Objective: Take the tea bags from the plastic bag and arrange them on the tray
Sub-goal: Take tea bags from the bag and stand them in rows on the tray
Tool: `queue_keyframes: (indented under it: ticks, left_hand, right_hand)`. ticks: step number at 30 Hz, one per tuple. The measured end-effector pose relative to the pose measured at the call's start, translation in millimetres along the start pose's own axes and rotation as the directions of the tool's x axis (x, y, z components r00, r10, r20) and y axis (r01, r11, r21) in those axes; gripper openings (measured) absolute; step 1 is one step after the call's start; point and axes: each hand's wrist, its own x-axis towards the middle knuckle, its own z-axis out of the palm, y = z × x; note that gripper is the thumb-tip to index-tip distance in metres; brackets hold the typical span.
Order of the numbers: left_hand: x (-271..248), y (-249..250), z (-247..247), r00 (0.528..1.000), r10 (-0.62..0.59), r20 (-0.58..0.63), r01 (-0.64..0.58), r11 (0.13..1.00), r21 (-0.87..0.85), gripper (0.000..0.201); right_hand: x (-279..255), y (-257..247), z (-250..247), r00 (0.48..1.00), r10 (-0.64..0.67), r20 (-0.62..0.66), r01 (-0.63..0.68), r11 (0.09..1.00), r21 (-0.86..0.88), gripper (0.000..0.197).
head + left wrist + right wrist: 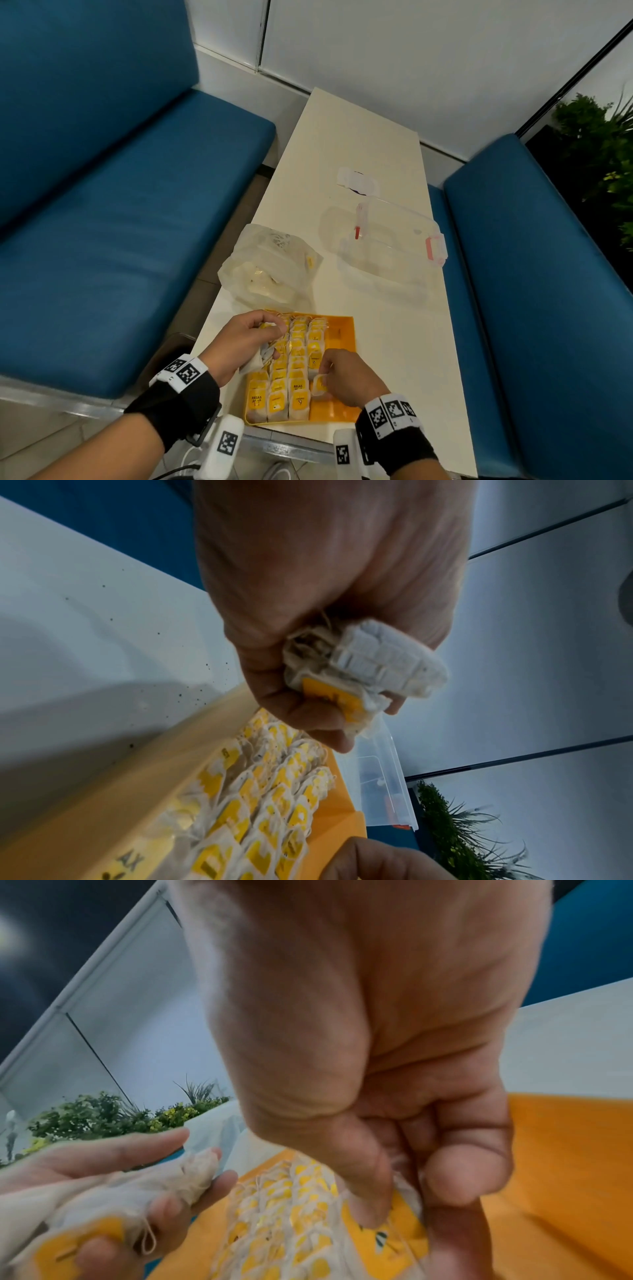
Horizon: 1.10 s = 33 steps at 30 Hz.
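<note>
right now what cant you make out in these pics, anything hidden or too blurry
- Count of tea bags gripped in the left hand: fingers cover most of the bunch in the head and left wrist views.
- The tea bag the right hand pinches: thumb and blur hide it in the right wrist view.
- What remains in the plastic bag: cloudy film, head view.
- Tag print on the tray: mostly too small.

- Left hand (244,342): fingers curled, gripping a bundle of tea bags (363,669); palm turned inward; held raised, to the left.
- Left forearm: bare, entering from lower left; black wrist strap with white marker blocks.
- Right hand (346,375): fingers and thumb bent downward, pinching a single tea bag (320,384); knuckles up.
- Right forearm: enters from lower right; same black strap and markers.
- Hands near each other, not touching.
</note>
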Motion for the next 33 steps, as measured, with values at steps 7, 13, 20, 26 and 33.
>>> queue_keyframes:
  ticks: [7,13,20,26,33]
  left_hand:
    - [-2,4,3,1.000,-0.022,-0.017,0.022,1.000,-0.003,0.004]
    - [-6,11,4,0.997,-0.075,-0.009,0.075,0.997,0.020,0.033]
    - [-5,13,2,0.994,-0.110,-0.007,0.110,0.994,0.025,0.057]
    - [-5,14,3,0.992,-0.127,0.020,0.127,0.992,-0.018,0.065]
    - [-3,13,12,0.995,-0.091,0.046,0.089,0.995,0.041,0.066]
  right_hand:
    - [19,-2,16,0.994,0.070,-0.089,-0.055,0.986,0.160,0.023]
    - [26,-1,22,0.986,0.110,-0.128,-0.069,0.955,0.288,0.023]
    - [34,1,27,0.978,0.112,-0.175,-0.055,0.951,0.303,0.021]
    - [28,-3,23,0.972,0.134,-0.194,-0.078,0.959,0.272,0.020]
    - [1,-39,-7,0.892,-0.172,-0.417,0.333,0.875,0.352,0.012]
